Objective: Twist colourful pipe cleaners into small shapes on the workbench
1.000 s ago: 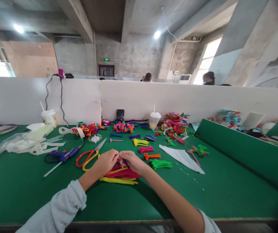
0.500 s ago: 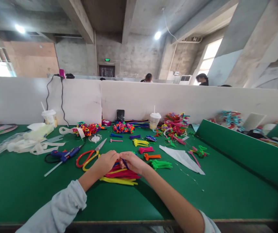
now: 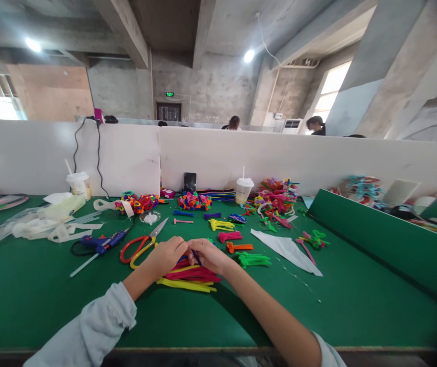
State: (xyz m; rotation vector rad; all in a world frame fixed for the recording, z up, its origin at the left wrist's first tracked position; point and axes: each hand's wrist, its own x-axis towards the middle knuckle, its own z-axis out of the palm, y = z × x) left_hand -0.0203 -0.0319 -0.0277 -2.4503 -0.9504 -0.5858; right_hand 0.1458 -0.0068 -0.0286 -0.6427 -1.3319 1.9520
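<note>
My left hand (image 3: 170, 256) and my right hand (image 3: 207, 256) meet at the fingertips above a loose pile of pipe cleaners (image 3: 193, 278) in red, yellow and blue. A dark blue pipe cleaner (image 3: 196, 258) shows under the fingers of my right hand, which are closed on it. The left fingers are pinched together against the right ones; what they grip is hidden. Scissors (image 3: 142, 248) with red and yellow handles lie just left of my left hand. Beyond my hands are small bundles in yellow (image 3: 221, 225), pink (image 3: 230, 236), orange (image 3: 239, 246) and green (image 3: 254, 260).
A blue glue gun (image 3: 106, 241) lies at the left, near white strips (image 3: 38, 224). Lidded cups (image 3: 243, 190) stand by the white partition (image 3: 203, 155). At the right are white paper (image 3: 285, 248) and a green board (image 3: 379, 229). People's heads (image 3: 234, 123) show beyond the partition.
</note>
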